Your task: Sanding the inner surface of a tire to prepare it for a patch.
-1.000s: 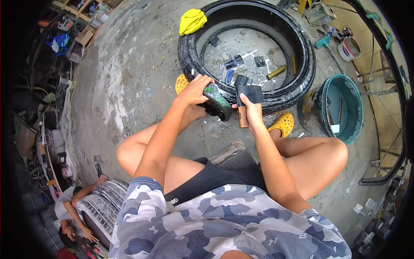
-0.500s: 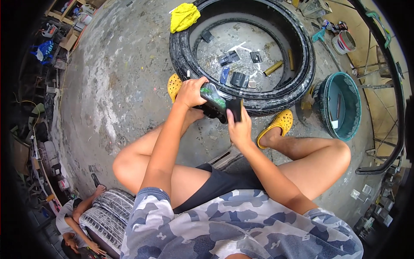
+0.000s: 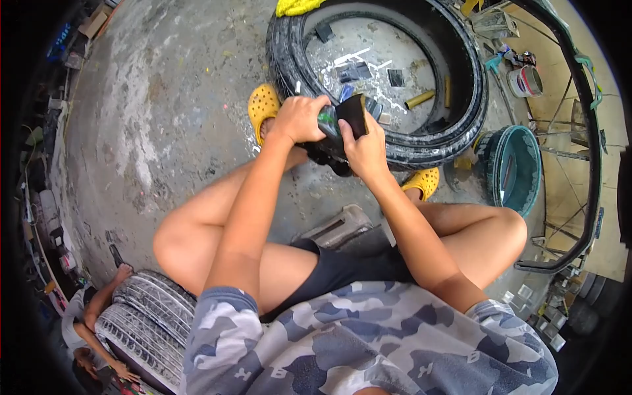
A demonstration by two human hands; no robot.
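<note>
My left hand (image 3: 297,120) is closed around a dark glossy curved piece with green markings (image 3: 327,122), whose darker lower part shows below my fingers. My right hand (image 3: 365,148) grips a black flat sheet (image 3: 352,112) and has it up against that piece; whatever lies behind the sheet is mostly hidden. Both hands are just in front of a big black tire (image 3: 428,148) lying flat, with dark scraps (image 3: 395,78) and brass-coloured cylinders (image 3: 419,100) inside its ring. A yellow cloth (image 3: 296,6) rests on the tire's rim.
A teal tub (image 3: 520,164) and white bucket (image 3: 526,81) are at right, beside a bent black frame (image 3: 586,197). At lower left, a co-worker (image 3: 82,329) leans by stacked tires (image 3: 141,329). Yellow clogs (image 3: 263,108) are on my feet; clutter (image 3: 52,237) lines the left edge.
Both hands have moved upward. The black sheet, earlier on a visible wooden handle apart from the glossy piece, has turned and is now held against it, with the wood out of sight.
</note>
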